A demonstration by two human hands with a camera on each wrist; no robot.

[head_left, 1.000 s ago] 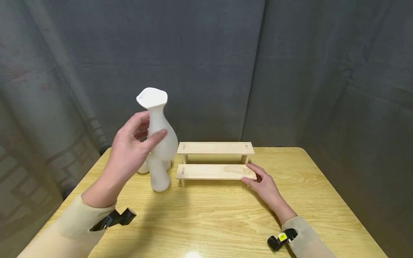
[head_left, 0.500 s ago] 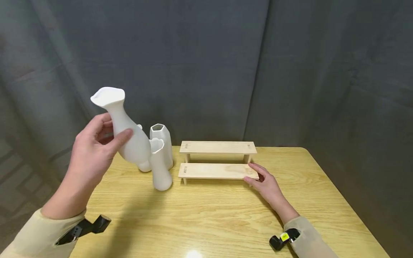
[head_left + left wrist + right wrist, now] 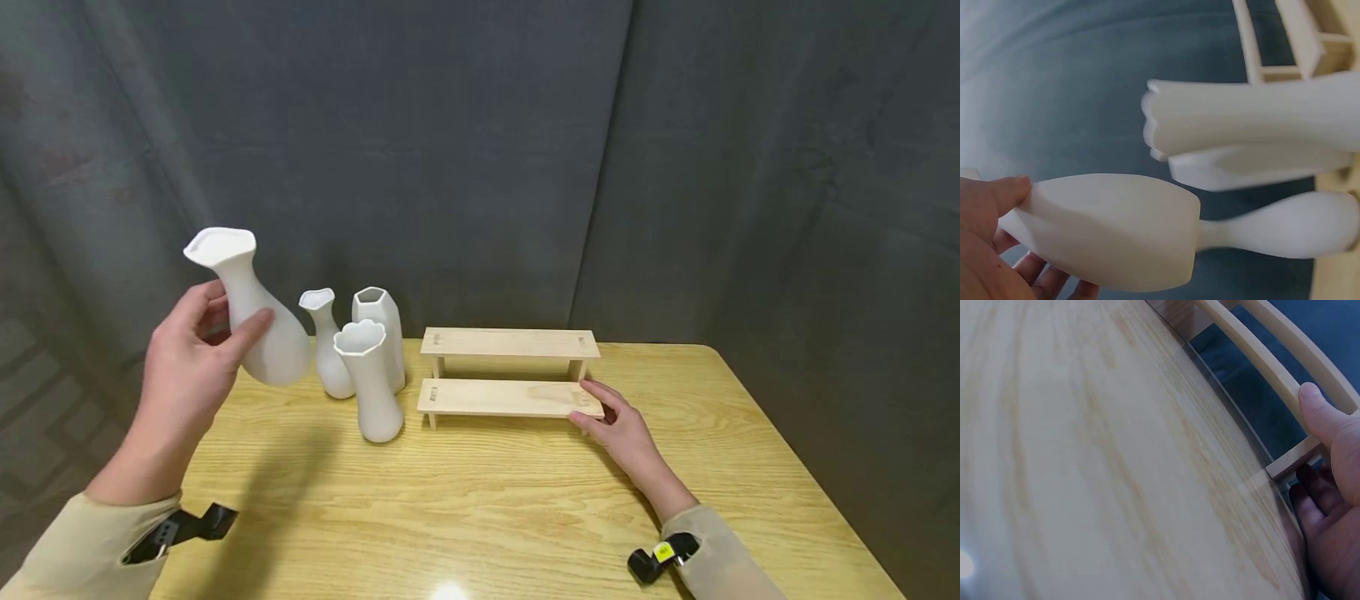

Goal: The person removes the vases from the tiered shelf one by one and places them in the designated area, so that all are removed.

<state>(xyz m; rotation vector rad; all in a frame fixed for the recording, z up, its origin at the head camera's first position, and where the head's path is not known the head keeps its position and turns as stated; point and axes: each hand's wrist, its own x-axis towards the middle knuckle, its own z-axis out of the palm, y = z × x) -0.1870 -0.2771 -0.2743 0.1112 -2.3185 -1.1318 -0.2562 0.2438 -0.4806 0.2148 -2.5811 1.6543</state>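
Note:
My left hand [image 3: 183, 362] grips a white vase [image 3: 276, 343] with a flared wavy rim, holding it tilted above the table's left side. The left wrist view shows my thumb on one side of that vase [image 3: 1116, 231] and fingers beneath. Just right of it stand a slim-necked vase [image 3: 330, 360], a vase with an angular mouth [image 3: 388, 329] and a scalloped-rim vase [image 3: 373, 396], all white. At the right end of the two-tier wooden stand's lower board [image 3: 502, 398], my right hand [image 3: 626, 437] holds on, thumb in front; the right wrist view has the thumb [image 3: 1319, 409] against the wood.
The stand's upper board [image 3: 510, 342] sits behind and above the lower one. Everything rests on a wood-grain table [image 3: 480, 500]. A dark grey curtain [image 3: 420, 150] hangs close behind its back edge.
My left hand has carried the vase leftward, away from the stand, and lately slightly down. The standing vases, partly covered before, show fully now. My right hand keeps its place on the board.

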